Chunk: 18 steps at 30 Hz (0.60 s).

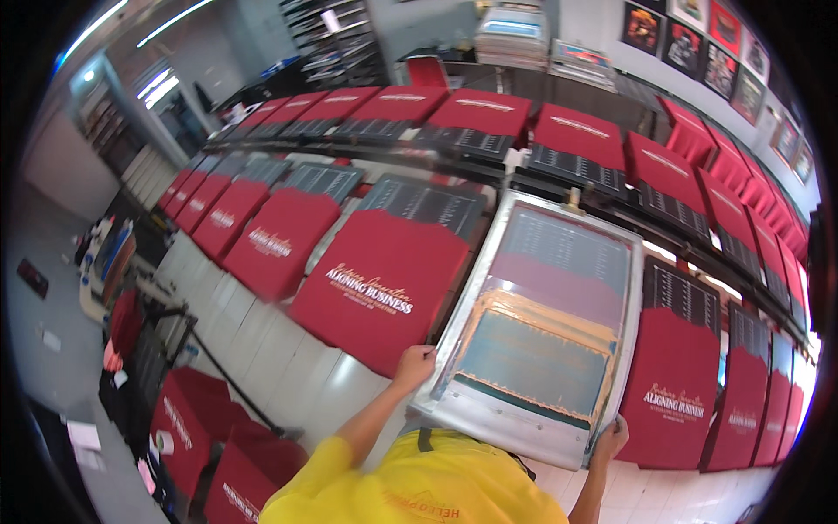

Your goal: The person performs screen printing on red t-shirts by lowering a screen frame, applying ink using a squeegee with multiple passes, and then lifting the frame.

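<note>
A silver metal-framed printing screen is tilted in front of me, over one place in a row of shirt boards. Its see-through mesh shows dark red and grey below, and a teal panel with a tan, smeared border fills the nearer half. My left hand is closed on the frame's left edge. On the lower right corner, my right hand grips the frame too. Left of it lies a dark red shirt with white and gold print, and another printed red shirt lies to the right.
Several red shirts on black boards form a second row behind a long rail. At the lower left, printed red shirts hang near a dark stand. Stacked frames stand at the back, with pictures on the wall.
</note>
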Each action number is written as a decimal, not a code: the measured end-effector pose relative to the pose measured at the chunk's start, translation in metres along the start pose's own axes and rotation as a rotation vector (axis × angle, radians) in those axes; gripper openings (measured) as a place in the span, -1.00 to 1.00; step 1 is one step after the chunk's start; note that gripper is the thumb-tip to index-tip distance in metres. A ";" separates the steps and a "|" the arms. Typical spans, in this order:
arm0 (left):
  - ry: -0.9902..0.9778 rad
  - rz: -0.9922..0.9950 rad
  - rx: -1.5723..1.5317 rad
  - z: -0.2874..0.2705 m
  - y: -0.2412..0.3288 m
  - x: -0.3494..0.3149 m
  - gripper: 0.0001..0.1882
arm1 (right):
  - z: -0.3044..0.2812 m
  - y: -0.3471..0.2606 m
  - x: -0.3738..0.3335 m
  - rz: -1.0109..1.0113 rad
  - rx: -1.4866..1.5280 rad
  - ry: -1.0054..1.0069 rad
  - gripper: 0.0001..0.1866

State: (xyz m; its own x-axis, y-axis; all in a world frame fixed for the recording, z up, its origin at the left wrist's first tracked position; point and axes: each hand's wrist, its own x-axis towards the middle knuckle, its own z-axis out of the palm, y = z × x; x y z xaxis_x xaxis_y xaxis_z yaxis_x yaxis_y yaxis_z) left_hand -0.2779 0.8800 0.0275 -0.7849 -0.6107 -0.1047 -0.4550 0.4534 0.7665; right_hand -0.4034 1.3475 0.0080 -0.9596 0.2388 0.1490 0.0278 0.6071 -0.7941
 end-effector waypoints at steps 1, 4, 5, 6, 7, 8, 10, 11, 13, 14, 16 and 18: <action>-0.015 -0.007 0.019 -0.002 0.006 -0.001 -0.76 | 0.003 0.006 0.001 0.010 0.007 -0.018 -0.70; -0.003 -0.055 0.042 -0.006 0.008 -0.006 -0.78 | 0.003 -0.002 0.001 0.018 0.022 -0.065 -0.69; -0.014 -0.050 0.046 -0.008 0.008 -0.006 -0.77 | 0.001 -0.001 0.001 0.000 0.018 -0.079 -0.68; 0.009 -0.040 0.028 -0.007 0.006 -0.006 -0.76 | 0.000 0.000 0.001 -0.017 0.014 -0.091 -0.68; 0.031 -0.029 0.009 -0.005 0.001 -0.006 -0.75 | 0.002 0.005 0.002 -0.023 0.014 -0.096 -0.68; 0.052 -0.012 -0.011 -0.003 0.000 -0.004 -0.74 | 0.003 0.008 0.005 -0.031 0.014 -0.095 -0.68; 0.031 -0.005 -0.029 -0.003 -0.005 -0.004 -0.73 | 0.002 0.014 0.006 -0.045 0.021 -0.105 -0.67; 0.021 0.003 -0.040 -0.004 -0.001 -0.003 -0.72 | 0.002 0.012 0.006 -0.053 0.030 -0.112 -0.67; 0.024 -0.033 -0.014 -0.005 0.006 -0.005 -0.73 | 0.003 0.006 0.005 -0.077 0.068 -0.087 -0.65; 0.023 -0.051 -0.001 -0.006 0.009 -0.007 -0.73 | 0.003 0.002 0.003 -0.092 0.094 -0.053 -0.65; 0.046 0.047 0.095 -0.009 0.008 -0.013 -0.65 | 0.004 -0.008 -0.003 -0.153 0.150 -0.017 -0.63; 0.167 0.170 0.197 -0.012 0.019 -0.026 -0.60 | -0.004 -0.017 -0.010 -0.244 0.198 -0.007 -0.59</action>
State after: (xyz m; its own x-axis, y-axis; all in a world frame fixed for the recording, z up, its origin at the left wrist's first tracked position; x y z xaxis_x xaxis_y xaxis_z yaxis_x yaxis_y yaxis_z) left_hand -0.2612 0.8965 0.0523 -0.7841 -0.6064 0.1326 -0.4090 0.6654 0.6245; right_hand -0.3933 1.3373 0.0226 -0.9331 0.0987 0.3458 -0.2579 0.4865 -0.8347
